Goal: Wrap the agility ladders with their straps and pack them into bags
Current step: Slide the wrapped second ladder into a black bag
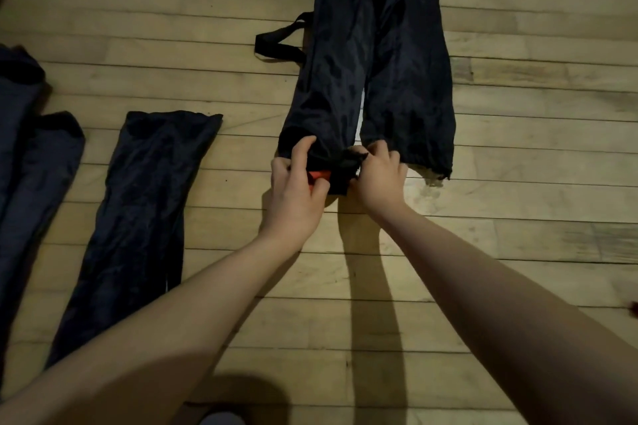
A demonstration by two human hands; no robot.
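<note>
Stuffing the red plastic ladder bundle (319, 176) into the dark floppy nylon bag (331, 86) on the wood floor | we reckon it's light, stiff, bag slippery, so pinch the mouth hem | left hand (293, 190) grips bag mouth, right hand (379, 176) pinches black strap, ladder between them

Under my hands there is a wooden floor (518, 224) of pale, narrow boards that run from my left to my right, with dark seams between them. Some boards to the right of my hands look grey and worn. Long dark shadows (366, 286) lie on the boards below my hands and between my forearms. Close to my body, at the bottom edge, a round dark shape (221, 419) is blurred; I cannot tell what it is.
</note>
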